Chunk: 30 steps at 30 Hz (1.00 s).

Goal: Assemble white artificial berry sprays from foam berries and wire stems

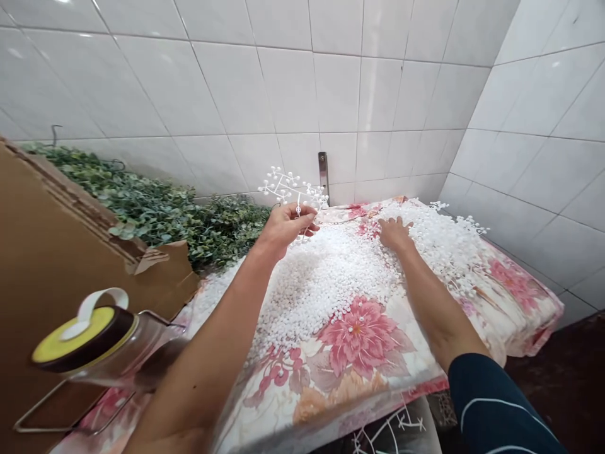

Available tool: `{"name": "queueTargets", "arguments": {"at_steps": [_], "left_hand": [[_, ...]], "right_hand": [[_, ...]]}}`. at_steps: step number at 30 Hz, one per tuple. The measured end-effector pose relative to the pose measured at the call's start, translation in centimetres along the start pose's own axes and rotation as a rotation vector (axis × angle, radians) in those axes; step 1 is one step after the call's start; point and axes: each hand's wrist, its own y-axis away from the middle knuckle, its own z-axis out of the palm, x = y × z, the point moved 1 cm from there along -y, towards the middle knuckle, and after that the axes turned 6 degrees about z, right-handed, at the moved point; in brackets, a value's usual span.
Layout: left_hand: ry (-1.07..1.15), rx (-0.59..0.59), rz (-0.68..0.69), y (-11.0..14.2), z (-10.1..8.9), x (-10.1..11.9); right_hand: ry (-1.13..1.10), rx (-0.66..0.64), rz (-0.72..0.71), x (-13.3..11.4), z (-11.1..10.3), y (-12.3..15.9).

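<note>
Raised over the table, my left hand [292,224] pinches a white plastic branch [287,189] with small round berry-like tips. Beneath it a wide heap of loose white beads [312,277] covers the middle of the flowered tablecloth [359,337]. Farther right my right hand [396,234] reaches down at the edge of a second pile, made of white beaded branches [449,243]. Its fingers look spread and touch the pile's left side; their tips are partly hidden, and nothing shows in them.
Green artificial foliage [198,221] lies along the wall at the left. In front of it stand a cardboard box [61,252] and a clear jar with a yellow-topped lid [75,334]. Bare white branches [390,432] lie below the table's front edge. Tiled walls [293,88] bound the back and right.
</note>
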Motion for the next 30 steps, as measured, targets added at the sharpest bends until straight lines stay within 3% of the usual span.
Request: {"name": "queueTargets", "arguments": {"at_steps": [4,9,13,15,16,19,21,23,26,30], "left_hand": [[-0.045,-0.041,-0.026,2.2,-0.1,-0.2],[0.031,-0.032,-0.045,4.2,-0.3,-0.1],[0.199,0.049,-0.043,5.2,-0.7,-0.6],[0.238,0.073,-0.041,5.6,-1.1,-1.1],[0.242,0.073,-0.041,5.8,-1.3,-1.3],[0.243,0.062,-0.042,6.7,-1.9,-2.0],[0.256,0.051,-0.059,7.4,-2.3,-2.7],[0.303,0.057,-0.068,8.1,-2.7,-3.6],[0.383,0.06,-0.07,8.9,-3.1,-4.9],[0.44,0.036,-0.076,9.7,-2.9,-5.4]], "right_hand": [[-0.03,-0.043,-0.028,0.5,-0.6,0.5],[-0.101,-0.069,-0.13,-0.2,-4.1,1.9],[-0.195,0.049,-0.214,-2.9,-6.7,5.2],[-0.432,0.156,-0.341,-5.1,-7.2,7.0],[-0.558,0.15,-0.387,-6.1,-7.2,7.8],[-0.932,-0.079,-0.419,-8.9,-6.1,9.3],[-1.176,-0.328,-0.354,-10.3,-5.0,10.0],[-1.368,-0.481,-0.256,-11.1,-3.9,10.6],[-1.572,-0.613,-0.212,-11.6,-2.8,11.4],[-1.615,-0.724,-0.245,-11.5,-2.1,12.8]]}}
